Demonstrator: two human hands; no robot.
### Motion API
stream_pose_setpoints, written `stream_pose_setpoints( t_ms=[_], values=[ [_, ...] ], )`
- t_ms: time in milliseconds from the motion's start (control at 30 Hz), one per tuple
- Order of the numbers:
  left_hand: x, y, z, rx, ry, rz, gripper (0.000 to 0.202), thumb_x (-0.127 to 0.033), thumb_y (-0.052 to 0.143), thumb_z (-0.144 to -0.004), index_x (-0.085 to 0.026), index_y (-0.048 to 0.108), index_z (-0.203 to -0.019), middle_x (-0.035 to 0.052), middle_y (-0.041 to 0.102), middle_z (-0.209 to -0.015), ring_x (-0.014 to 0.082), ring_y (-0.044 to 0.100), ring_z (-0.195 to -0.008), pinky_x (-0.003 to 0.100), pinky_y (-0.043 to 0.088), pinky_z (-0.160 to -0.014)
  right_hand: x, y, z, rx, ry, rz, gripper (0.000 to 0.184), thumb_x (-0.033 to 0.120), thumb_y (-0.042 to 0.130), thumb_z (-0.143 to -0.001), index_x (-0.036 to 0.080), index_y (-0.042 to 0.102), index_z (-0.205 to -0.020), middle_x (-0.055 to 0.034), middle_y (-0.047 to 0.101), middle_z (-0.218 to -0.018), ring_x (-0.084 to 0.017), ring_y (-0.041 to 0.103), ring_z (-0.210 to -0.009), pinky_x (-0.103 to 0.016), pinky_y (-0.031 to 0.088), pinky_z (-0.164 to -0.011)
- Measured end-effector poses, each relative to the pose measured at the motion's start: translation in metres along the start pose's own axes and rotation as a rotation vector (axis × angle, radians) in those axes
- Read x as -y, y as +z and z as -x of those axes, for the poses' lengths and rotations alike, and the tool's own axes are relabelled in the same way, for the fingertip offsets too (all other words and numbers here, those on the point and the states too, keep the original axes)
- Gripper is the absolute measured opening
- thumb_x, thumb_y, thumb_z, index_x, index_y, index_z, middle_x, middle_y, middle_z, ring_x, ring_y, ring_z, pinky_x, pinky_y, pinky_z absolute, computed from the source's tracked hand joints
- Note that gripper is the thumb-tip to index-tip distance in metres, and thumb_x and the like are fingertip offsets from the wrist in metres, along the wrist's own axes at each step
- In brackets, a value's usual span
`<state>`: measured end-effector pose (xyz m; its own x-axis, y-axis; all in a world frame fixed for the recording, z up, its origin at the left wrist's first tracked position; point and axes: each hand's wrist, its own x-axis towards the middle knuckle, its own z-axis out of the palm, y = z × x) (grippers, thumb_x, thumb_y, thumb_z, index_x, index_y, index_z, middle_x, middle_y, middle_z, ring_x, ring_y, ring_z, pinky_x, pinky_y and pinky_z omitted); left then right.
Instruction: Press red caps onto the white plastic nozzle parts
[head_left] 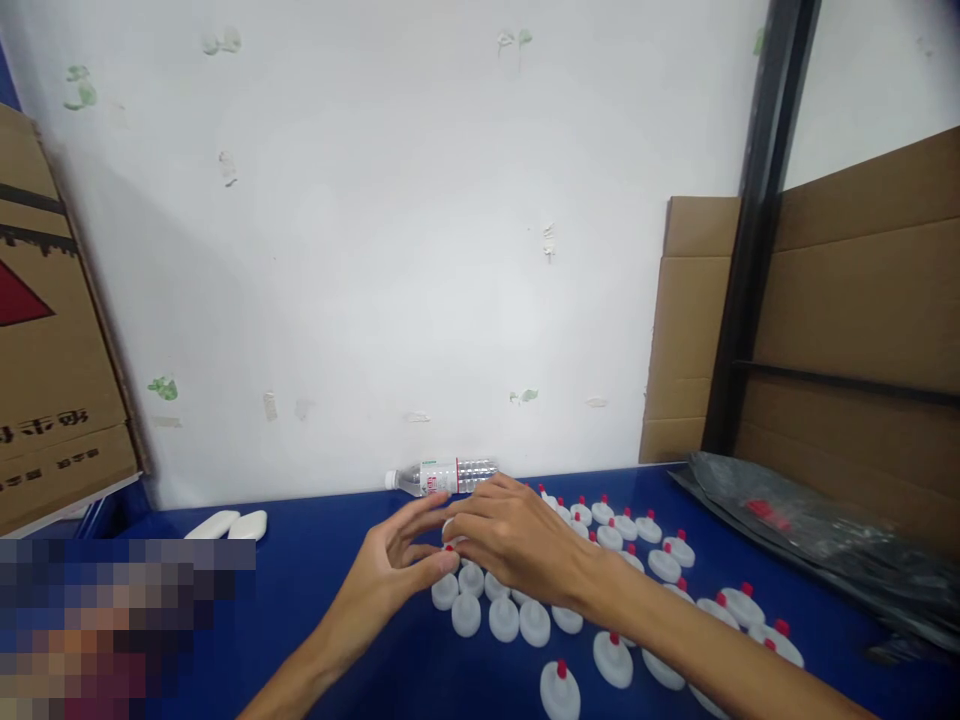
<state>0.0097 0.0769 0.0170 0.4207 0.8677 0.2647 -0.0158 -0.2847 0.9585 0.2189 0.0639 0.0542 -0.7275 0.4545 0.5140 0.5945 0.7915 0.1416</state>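
Observation:
My left hand [401, 550] and my right hand [502, 530] meet over the table, with their fingertips together around a small white squeeze bottle [448, 528]. A bit of red shows at the left thumb tip, and my fingers hide most of the bottle. Below the hands stand several similar white, flattened bottles [466, 615] with no red tip visible. More white bottles with red caps [613, 658] spread to the right, under and beyond my right forearm. One red-capped bottle [561, 690] stands near the front edge of the view.
A clear plastic water bottle [442, 477] lies against the white wall. Two white, rounded objects [247, 525] rest at the left of the blue table [322, 540]. Grey plastic bags [817, 530] lie at the right, by cardboard [855, 290]. A printed carton [60, 380] stands left.

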Motion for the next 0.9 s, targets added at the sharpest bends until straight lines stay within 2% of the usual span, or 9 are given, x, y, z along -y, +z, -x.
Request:
stream_pose_setpoints(
  t_ms=[67,133,300,433,533,700,767,833,900],
  values=[
    [-0.003,-0.002,0.001,0.13,-0.048,0.079,0.06,-0.038,0.081,-0.081,-0.02,0.062,-0.135,0.012,0.073,-0.123,0.0285,0.069,-0.11,0.041,0.051,-0.102,0.002,0.0,0.0,-0.074,-0.048,-0.005,0.014,0.019,0.054,-0.102,0.02,0.067,-0.103,-0.0033,0.076,-0.101,-0.021,0.058,-0.095,-0.035,0.04,-0.084],
    [-0.005,-0.004,0.001,0.177,-0.061,0.105,0.055,-0.037,0.081,-0.081,-0.018,0.066,-0.13,0.0115,0.077,-0.113,0.0291,0.071,-0.107,0.041,0.051,-0.101,0.004,0.0,0.001,-0.124,-0.068,-0.013,0.014,0.019,0.054,-0.102,0.02,0.068,-0.101,-0.0036,0.075,-0.093,-0.021,0.055,-0.095,-0.035,0.039,-0.085],
    [-0.006,-0.006,0.001,0.181,-0.061,0.089,0.056,-0.04,0.085,-0.075,-0.015,0.07,-0.124,0.0111,0.08,-0.102,0.0307,0.073,-0.1,0.036,0.055,-0.087,0.007,0.002,0.003,-0.145,-0.077,-0.023,0.014,0.017,0.054,-0.101,0.021,0.067,-0.102,-0.0029,0.073,-0.09,-0.02,0.053,-0.094,-0.034,0.039,-0.086],
    [-0.005,-0.004,0.003,0.167,-0.044,0.045,0.051,-0.039,0.086,-0.075,-0.015,0.073,-0.117,0.0091,0.08,-0.097,0.0273,0.073,-0.093,0.03,0.053,-0.078,0.006,0.004,0.004,-0.124,-0.091,0.001,0.018,0.009,0.059,-0.095,0.023,0.066,-0.105,0.0003,0.072,-0.091,-0.018,0.052,-0.095,-0.033,0.038,-0.085],
    [-0.003,-0.005,0.004,0.165,-0.039,0.047,0.047,-0.04,0.085,-0.075,-0.015,0.074,-0.113,0.0083,0.08,-0.095,0.0247,0.073,-0.088,0.029,0.052,-0.075,0.006,0.006,0.005,-0.124,-0.1,0.009,0.02,0.007,0.057,-0.095,0.022,0.066,-0.105,0.0002,0.071,-0.088,-0.019,0.053,-0.096,-0.033,0.038,-0.088],
    [-0.001,-0.01,0.001,0.112,-0.103,-0.078,0.055,-0.047,0.083,-0.075,-0.014,0.072,-0.117,0.0063,0.079,-0.082,0.0259,0.072,-0.08,0.033,0.053,-0.074,0.008,0.003,0.002,-0.115,-0.08,-0.015,0.014,0.016,0.052,-0.101,0.021,0.065,-0.104,-0.0025,0.072,-0.088,-0.02,0.054,-0.095,-0.036,0.04,-0.088],
    [-0.002,-0.012,-0.001,0.102,-0.079,-0.121,0.056,-0.052,0.077,-0.08,-0.016,0.069,-0.122,0.0072,0.079,-0.087,0.0287,0.072,-0.088,0.036,0.053,-0.083,0.006,-0.002,0.0,-0.101,-0.042,-0.014,0.013,0.023,0.052,-0.103,0.021,0.066,-0.102,-0.0033,0.073,-0.089,-0.02,0.056,-0.094,-0.036,0.041,-0.089],
    [-0.003,-0.016,-0.003,0.084,-0.022,-0.206,0.052,-0.058,0.063,-0.089,-0.019,0.066,-0.122,0.0078,0.077,-0.1,0.0295,0.069,-0.102,0.038,0.051,-0.094,0.001,-0.007,-0.002,-0.056,0.026,0.009,0.013,0.029,0.055,-0.103,0.022,0.066,-0.103,-0.0032,0.073,-0.095,-0.02,0.057,-0.096,-0.035,0.04,-0.092],
    [-0.002,-0.023,-0.004,0.023,0.028,-0.438,0.047,-0.06,0.039,-0.1,-0.022,0.066,-0.108,0.0054,0.075,-0.103,0.0267,0.067,-0.106,0.036,0.048,-0.098,-0.008,-0.012,-0.001,-0.008,0.145,0.048,0.014,0.033,0.058,-0.102,0.022,0.066,-0.105,-0.0039,0.072,-0.104,-0.02,0.058,-0.101,-0.035,0.039,-0.094]
  ],
)
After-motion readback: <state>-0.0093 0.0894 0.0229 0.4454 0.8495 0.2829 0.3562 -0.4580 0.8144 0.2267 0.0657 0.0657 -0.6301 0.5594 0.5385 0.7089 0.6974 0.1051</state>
